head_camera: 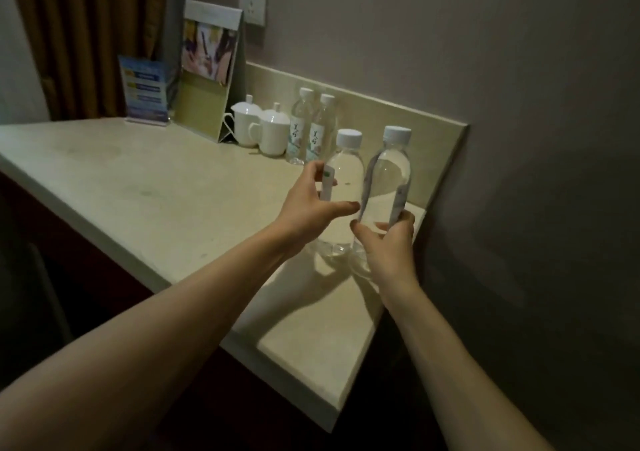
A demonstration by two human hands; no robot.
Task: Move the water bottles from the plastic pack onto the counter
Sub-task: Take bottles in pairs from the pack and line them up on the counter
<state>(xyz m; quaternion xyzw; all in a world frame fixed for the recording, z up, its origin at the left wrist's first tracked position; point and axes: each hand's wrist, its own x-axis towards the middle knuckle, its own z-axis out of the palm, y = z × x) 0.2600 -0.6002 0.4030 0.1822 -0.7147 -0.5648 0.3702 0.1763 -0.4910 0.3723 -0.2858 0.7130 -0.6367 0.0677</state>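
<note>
Placing step: left hand and right hand fingers each clamped on a bottle on the bench; next, let go.

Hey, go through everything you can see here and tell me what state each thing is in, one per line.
Left bottle: capped, upright, left hand around it.
Right bottle: capped, upright, right hand gripping its lower part.
Two labelled bottles: capped, upright by the backsplash, untouched.
Two white cups: lids on.
Tent card: standing.
Wall socket: nothing plugged in.
</note>
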